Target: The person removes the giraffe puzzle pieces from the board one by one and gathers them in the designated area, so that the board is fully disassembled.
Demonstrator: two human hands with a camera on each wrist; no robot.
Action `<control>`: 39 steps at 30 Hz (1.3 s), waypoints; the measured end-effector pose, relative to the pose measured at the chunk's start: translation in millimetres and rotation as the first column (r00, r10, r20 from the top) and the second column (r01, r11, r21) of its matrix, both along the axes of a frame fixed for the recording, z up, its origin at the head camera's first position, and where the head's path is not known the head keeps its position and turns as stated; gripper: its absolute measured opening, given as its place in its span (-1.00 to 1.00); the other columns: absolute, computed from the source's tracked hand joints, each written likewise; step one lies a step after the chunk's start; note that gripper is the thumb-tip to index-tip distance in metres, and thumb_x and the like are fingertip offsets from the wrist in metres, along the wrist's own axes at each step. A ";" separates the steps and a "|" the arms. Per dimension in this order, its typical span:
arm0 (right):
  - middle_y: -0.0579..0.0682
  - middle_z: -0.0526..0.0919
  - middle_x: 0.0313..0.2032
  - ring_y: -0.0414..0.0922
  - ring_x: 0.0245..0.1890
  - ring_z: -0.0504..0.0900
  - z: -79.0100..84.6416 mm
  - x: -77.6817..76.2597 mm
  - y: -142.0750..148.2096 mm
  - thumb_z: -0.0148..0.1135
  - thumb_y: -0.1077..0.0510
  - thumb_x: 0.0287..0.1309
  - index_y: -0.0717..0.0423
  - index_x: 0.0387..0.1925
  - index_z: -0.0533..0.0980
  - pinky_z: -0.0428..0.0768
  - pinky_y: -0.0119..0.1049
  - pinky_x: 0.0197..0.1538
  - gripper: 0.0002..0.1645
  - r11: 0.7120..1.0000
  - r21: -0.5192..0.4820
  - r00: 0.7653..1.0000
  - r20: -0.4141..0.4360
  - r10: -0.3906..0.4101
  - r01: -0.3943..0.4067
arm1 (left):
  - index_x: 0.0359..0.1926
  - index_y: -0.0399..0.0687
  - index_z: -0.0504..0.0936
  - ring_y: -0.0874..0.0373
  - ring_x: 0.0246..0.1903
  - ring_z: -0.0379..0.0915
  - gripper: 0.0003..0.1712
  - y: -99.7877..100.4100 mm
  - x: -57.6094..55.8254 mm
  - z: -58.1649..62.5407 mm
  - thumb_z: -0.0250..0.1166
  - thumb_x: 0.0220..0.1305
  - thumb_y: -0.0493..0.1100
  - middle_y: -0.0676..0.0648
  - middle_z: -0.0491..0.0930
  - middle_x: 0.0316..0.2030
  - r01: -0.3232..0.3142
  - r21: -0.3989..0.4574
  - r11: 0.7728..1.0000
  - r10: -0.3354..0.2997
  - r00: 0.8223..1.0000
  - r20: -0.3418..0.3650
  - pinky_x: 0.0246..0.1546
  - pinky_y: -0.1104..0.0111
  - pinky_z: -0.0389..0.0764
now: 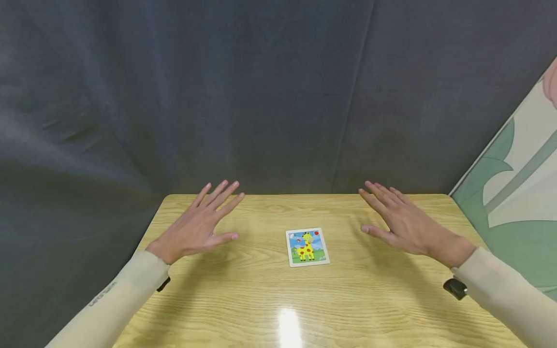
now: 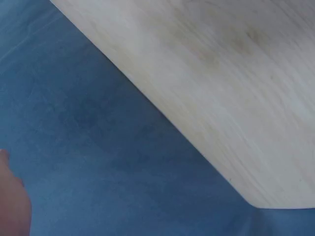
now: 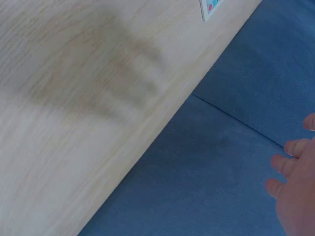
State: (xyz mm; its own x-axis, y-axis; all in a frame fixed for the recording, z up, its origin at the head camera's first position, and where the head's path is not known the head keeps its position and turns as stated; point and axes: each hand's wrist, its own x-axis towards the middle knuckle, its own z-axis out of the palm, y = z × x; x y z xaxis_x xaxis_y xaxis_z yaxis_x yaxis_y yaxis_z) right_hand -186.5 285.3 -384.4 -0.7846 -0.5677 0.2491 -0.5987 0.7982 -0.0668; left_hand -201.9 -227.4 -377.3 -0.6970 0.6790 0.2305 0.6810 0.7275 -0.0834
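A square giraffe picture puzzle [image 1: 307,247] with a white border lies flat near the middle of the wooden table [image 1: 261,299]. To its left my left hand [image 1: 197,227] is held over the table, fingers spread and straight, holding nothing. On the other side my right hand [image 1: 406,224] is held likewise, palm down, fingers extended, apart from the puzzle. In the right wrist view a corner of the puzzle [image 3: 210,7] shows at the top, and my right hand [image 3: 300,191] at the right edge. Only a bit of my left hand [image 2: 14,204] enters the left wrist view.
A dark blue-grey curtain [image 1: 261,96] hangs behind the table's far edge and down the left side. At the right stands a panel [image 1: 522,193] with green leaf and pink shapes. A bright reflection lies on the table's near part.
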 end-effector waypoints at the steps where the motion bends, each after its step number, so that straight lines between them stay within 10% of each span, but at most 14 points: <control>1: 0.22 0.11 0.69 0.31 0.63 0.23 -1.8 0.3 -0.2 0.27 -0.26 0.45 0.05 0.71 0.09 0.08 0.14 0.72 0.04 1.000 -0.003 1.000 0.008 -0.004 0.004 | 0.76 0.20 -0.07 -0.11 0.75 -0.20 0.07 -0.5 0.3 -2.3 0.03 0.48 0.53 -0.03 -0.19 0.77 0.001 0.005 1.000 -0.001 1.000 0.004 0.73 -0.14 -0.16; 22: 0.30 0.07 0.69 0.43 0.61 0.20 -60.3 -0.9 -14.6 0.21 -0.26 0.50 0.09 0.70 0.09 0.20 0.45 0.55 0.00 0.994 -0.095 0.987 0.152 -0.043 0.058 | 0.76 0.15 -0.07 -0.19 0.74 -0.21 0.06 11.5 11.1 -49.0 0.12 0.50 0.44 -0.05 -0.25 0.77 -0.064 0.140 0.988 0.047 0.991 0.123 0.70 -0.22 -0.16; 39: 0.31 0.07 0.68 0.41 0.62 0.18 -90.9 0.0 -37.9 0.19 -0.25 0.51 0.14 0.70 0.07 0.15 0.44 0.59 0.01 0.982 -0.168 0.976 0.213 -0.052 0.089 | 0.76 0.22 -0.15 -0.04 0.77 -0.42 0.03 38.1 15.9 -84.3 0.20 0.53 0.28 0.13 -0.39 0.76 -0.206 0.301 0.931 0.095 0.934 0.345 0.74 -0.12 -0.34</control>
